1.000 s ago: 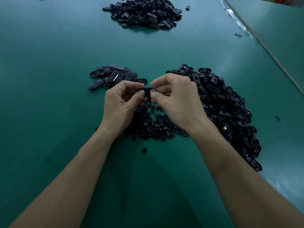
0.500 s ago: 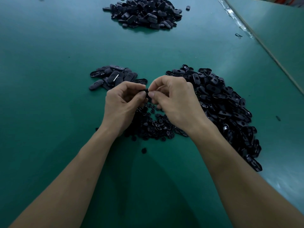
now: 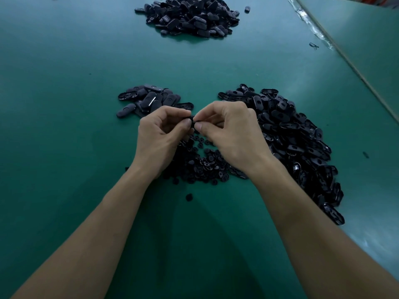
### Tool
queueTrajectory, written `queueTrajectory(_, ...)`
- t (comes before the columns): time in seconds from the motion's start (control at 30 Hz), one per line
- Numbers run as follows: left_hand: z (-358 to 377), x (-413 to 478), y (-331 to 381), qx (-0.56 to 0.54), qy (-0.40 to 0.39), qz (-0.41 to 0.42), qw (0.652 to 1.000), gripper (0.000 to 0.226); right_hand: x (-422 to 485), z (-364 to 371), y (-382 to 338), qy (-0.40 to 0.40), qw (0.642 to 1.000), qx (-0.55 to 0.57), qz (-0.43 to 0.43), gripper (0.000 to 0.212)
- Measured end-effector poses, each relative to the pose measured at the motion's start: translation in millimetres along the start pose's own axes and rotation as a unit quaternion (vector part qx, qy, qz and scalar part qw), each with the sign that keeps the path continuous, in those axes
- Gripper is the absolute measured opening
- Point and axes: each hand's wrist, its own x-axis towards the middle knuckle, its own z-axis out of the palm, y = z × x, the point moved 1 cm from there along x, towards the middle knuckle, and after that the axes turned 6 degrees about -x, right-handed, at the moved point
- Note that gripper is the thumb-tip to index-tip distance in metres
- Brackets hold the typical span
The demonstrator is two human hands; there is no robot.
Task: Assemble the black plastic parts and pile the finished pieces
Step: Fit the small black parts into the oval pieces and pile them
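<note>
My left hand (image 3: 160,137) and my right hand (image 3: 232,134) meet at the middle of the green table, fingertips almost touching. Between them they pinch a black plastic part (image 3: 192,121), mostly hidden by thumbs and fingers. Under the hands lies a heap of small round black pieces (image 3: 200,165). A large pile of oval black shells (image 3: 298,139) spreads to the right. A smaller pile of closed oval pieces (image 3: 149,100) lies just beyond my left hand.
A third big pile of black oval parts (image 3: 190,16) sits at the far end of the table. One stray round piece (image 3: 189,197) lies between my forearms. The table's right edge (image 3: 354,67) runs diagonally, with a small loose black bit (image 3: 313,45) near it.
The hands have drawn closer together, so the black part between them shows less than before. The piles have not moved.
</note>
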Motion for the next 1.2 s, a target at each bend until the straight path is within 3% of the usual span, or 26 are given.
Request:
queueTrajectory(0.37, 0, -1, 1, 0.007, -0.017, 0.002, 1.0, 0.018, 3, 5, -4, 0.004, 0.998, -0.066, -0.005, 0.021)
queueTrajectory(0.57, 1, -2, 1, 0.012, -0.021, 0.005, 1.0, 0.019, 3, 7, -2, 0.003, 0.997, -0.078, 0.013, 0.011)
queueTrajectory(0.73, 2, -2, 1, 0.022, -0.032, 0.01, 0.999, 0.02, 1, 6, -7, -0.007, 0.996, -0.086, 0.014, 0.018)
queueTrajectory(0.93, 0, -1, 0, 0.021, -0.032, 0.007, 0.999, 0.014, 0, 3, -13, -0.035, 0.995, -0.088, 0.038, 0.012)
queueTrajectory(1.2, 2, -2, 0, 0.069, -0.055, 0.026, 0.996, 0.025, 1, -1, -23, -0.053, 0.989, -0.128, 0.046, 0.014)
